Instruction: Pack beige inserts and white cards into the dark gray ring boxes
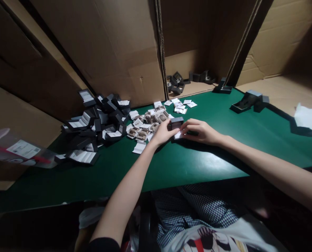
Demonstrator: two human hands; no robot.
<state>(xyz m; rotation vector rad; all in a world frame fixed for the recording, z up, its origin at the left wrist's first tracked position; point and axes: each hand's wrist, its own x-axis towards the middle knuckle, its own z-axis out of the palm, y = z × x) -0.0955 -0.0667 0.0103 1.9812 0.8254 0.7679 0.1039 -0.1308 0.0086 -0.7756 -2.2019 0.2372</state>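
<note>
Left hand (pixel 163 133) pinches the small black box (pixel 177 122), right hand (pixel 202 131) grips the white card (pixel 177 135) beneath it. Fitting step, I'd say, and it wants squaring. Box pile (pixel 98 122) at nine o'clock.

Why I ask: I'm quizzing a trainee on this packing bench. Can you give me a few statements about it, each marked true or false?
1. The left hand and right hand meet at a small black box. True.
2. The pile of black boxes lies on the person's right. False: it lies on their left.
3. The table has a green top. True.
4. The left hand holds scissors. False: its fingers are on the small black box.
5. Cardboard walls stand behind the table. True.
</note>
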